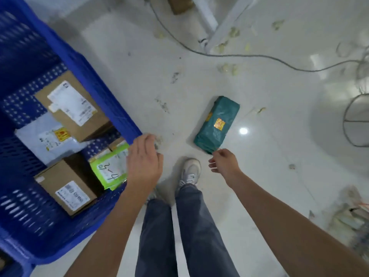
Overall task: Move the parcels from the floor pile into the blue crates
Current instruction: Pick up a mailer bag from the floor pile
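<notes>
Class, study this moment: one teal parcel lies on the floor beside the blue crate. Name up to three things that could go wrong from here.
1. The right hand reaches only the near corner of the teal parcel; lifted by a corner pinch, it might slip or tear.
2. A grey cable and scattered scraps lie on the glossy floor; a step forward might trip or slide.
3. The blue crate already holds several parcels; the long teal one may land tilted on top.

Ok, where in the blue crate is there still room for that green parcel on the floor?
In the blue crate, bare floor shows at the far end, beyond the upper brown box. The near end is crowded: grey bag, lime parcel, lower brown box. The green parcel lies by the right hand.
</notes>
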